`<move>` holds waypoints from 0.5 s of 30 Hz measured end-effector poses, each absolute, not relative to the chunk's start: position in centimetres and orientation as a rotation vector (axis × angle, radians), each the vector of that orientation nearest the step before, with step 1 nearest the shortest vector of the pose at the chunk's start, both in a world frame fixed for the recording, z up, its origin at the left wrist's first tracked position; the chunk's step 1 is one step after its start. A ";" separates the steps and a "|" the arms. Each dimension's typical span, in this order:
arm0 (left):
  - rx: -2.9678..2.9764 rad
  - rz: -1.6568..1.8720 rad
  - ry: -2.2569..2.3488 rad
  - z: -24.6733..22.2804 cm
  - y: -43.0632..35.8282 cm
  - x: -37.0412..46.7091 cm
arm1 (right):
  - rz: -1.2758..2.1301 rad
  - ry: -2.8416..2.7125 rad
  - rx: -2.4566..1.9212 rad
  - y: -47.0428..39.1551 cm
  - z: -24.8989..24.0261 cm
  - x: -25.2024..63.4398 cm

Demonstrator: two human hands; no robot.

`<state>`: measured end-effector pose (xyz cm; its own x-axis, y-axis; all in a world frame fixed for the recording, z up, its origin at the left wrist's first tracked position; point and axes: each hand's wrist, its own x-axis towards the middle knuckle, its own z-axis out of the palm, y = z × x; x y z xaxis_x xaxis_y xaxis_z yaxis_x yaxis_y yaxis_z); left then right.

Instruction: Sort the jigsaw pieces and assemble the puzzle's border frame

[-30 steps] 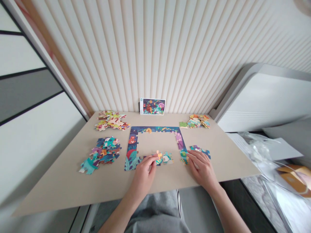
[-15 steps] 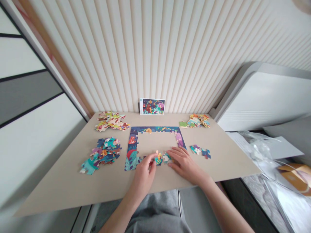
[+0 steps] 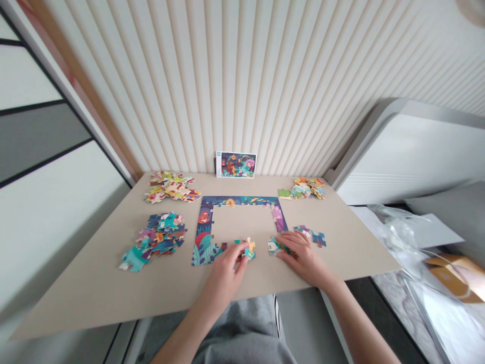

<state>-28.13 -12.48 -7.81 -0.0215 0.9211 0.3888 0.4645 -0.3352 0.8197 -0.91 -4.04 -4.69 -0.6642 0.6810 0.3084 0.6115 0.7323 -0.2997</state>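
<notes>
A puzzle border (image 3: 203, 230) lies on the table, dark blue along the top, with a gap in its bottom side. My left hand (image 3: 228, 263) is closed in a pinch at that gap, gripping a puzzle piece (image 3: 250, 250) with a yellow plant on teal. Part of the piece is hidden by the fingers. My right hand (image 3: 304, 257) lies palm down with its fingers stretched out over the lower right corner. From under its fingertips shows a teal and white puzzle piece (image 3: 272, 246), apart from the yellow plant one.
Several loose pieces form a dark blue and teal pile (image 3: 159, 237) at left. Behind are a yellow and red pile (image 3: 172, 187) and an orange and green pile (image 3: 306, 188). Two joined-looking pieces (image 3: 319, 239) lie at right. A picture card (image 3: 236, 165) leans against the pleated wall.
My right hand has slid to the right, and the teal and white piece has moved with it. The space between it and the yellow plant piece has widened. The view has shifted slightly.
</notes>
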 end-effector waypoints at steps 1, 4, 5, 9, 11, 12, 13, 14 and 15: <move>1.856 1.308 1.422 -7.6 -12.6 -28.1 | 0.242 -2.525 -0.982 -4.1 -4.9 -0.9; 2.015 1.216 1.334 -6.5 -13.3 -28.0 | 0.247 -2.483 -0.951 -4.1 -5.3 -1.1; 2.070 1.161 1.287 -6.1 -13.6 -27.9 | 0.247 -2.472 -0.948 -4.1 -5.5 -1.2; 2.282 0.921 1.089 -5.2 -14.6 -27.7 | 0.250 -2.461 -0.959 -4.1 -5.9 -1.3; 2.334 0.865 1.055 -5.1 -14.8 -27.7 | 0.255 -2.461 -0.972 -4.0 -6.1 -1.3; 2.334 0.858 1.055 -5.1 -14.8 -27.7 | 0.258 -2.462 -0.978 -4.0 -6.1 -1.3; 2.323 0.862 1.058 -5.2 -14.8 -27.7 | 0.264 -2.463 -0.984 -3.9 -6.2 -1.3; 2.303 0.870 1.063 -5.1 -14.8 -27.7 | 0.269 -2.466 -0.988 -3.9 -6.2 -1.3; 2.284 0.882 1.066 -5.1 -14.8 -27.7 | 0.272 -2.466 -0.989 -3.9 -6.3 -1.3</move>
